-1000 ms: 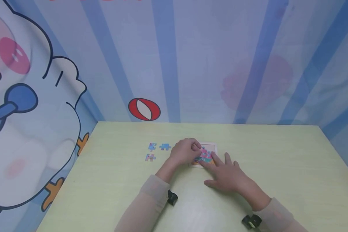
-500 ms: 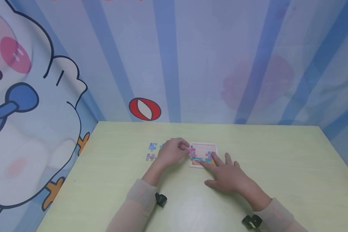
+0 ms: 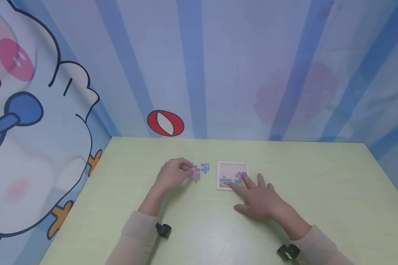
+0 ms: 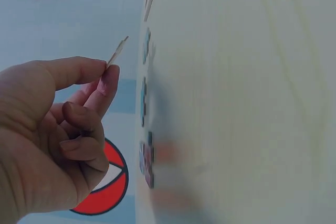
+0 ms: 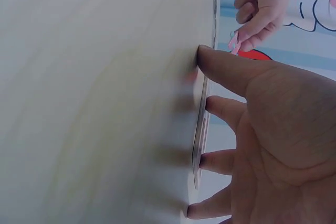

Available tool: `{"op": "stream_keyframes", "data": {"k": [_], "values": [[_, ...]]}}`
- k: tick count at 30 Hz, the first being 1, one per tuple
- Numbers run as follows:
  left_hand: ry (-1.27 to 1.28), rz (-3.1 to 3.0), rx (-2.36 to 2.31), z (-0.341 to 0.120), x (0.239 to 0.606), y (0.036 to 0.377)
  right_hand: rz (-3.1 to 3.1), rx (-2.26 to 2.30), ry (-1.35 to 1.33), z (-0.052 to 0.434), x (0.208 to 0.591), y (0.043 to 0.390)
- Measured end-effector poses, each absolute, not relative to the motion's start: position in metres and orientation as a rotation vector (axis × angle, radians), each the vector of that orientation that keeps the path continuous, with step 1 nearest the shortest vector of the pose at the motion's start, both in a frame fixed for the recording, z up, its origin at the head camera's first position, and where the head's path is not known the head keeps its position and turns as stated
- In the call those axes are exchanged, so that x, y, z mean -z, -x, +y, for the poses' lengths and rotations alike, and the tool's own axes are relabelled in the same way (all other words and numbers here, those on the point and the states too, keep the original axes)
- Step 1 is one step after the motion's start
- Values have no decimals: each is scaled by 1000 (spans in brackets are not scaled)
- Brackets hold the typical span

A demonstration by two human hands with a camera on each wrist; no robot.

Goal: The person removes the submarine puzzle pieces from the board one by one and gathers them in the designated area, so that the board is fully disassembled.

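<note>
Starting at the left edge, a cartoon duck printed on the blue striped backdrop [image 3: 36,121] looms beside the pale green tabletop [image 3: 126,206]. Moving in, the left hand [image 3: 172,175] hovers just above the table, thumb and forefinger pinched together on a thin pink and blue jigsaw piece [image 3: 195,172]; the other fingers curl under the palm. From the left wrist view that flat piece [image 4: 116,52] shows edge-on, clamped at the fingertips [image 4: 107,77] and clear of the table surface. Just beside it, a loose blue jigsaw piece [image 3: 204,168] lies flat on the table, between the held piece and the tray. On the back wall above, a red and white oval ball print [image 3: 165,123] sits right at the table's far edge. Next comes the small square pale wooden puzzle tray [image 3: 232,165], with a few coloured pieces fitted along its near side and much of it bare. Over on the right, the right hand [image 3: 260,200] lies flat with its fingers straight and spread, gripping nothing, fingertips [image 3: 243,179] pressing on the tray's near edge. The right wrist view shows those fingertips resting against the tray's thin rim [image 5: 199,145].
</note>
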State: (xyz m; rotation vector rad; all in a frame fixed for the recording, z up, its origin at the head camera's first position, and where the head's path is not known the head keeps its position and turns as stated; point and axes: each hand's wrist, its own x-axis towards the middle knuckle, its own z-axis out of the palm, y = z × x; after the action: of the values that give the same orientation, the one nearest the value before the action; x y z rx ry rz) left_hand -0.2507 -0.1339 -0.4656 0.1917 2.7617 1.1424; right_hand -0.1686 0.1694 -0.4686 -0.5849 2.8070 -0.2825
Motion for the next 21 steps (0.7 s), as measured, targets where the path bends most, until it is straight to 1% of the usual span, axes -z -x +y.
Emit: {"op": "stream_keyframes", "data": {"k": [10, 21], "values": [[-164, 2752, -1104, -158, 469, 249, 2813, 278, 591, 170, 469, 169], [-193, 2790, -996, -161, 475, 251, 2820, 288, 602, 170, 474, 171]]}}
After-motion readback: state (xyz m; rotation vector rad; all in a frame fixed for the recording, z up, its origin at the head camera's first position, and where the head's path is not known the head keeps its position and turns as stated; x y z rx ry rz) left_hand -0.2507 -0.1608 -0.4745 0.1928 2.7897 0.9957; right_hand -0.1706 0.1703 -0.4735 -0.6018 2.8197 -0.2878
